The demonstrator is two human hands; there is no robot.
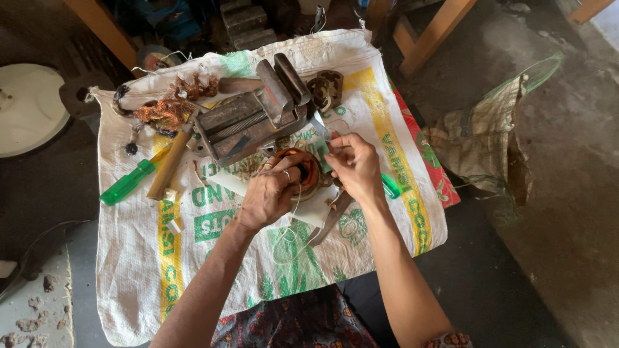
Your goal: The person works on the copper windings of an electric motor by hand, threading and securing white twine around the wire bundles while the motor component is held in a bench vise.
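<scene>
Two hands work over one round copper-wound coil point(303, 171) that lies on a white woven sack point(213, 258) spread over the dark floor point(516, 270). The left hand point(271, 193) rests on the coil from the near side, its fingers curled on the rim and clasping it. The right hand point(353, 164) is just beside the coil on its right and pinches a thin thread point(293, 216), which hangs down in loops toward the person. Behind the coil, touching it or nearly so, stands a grey metal vise point(255, 116). Left of the vise lie a green-handled screwdriver point(129, 182), a wooden handle point(169, 166) and a tangle of copper wire point(169, 106). A crumpled mesh bag point(480, 135) lies well apart on the right; what is in it cannot be told. A white round object point(29, 106) sits at the far left.
</scene>
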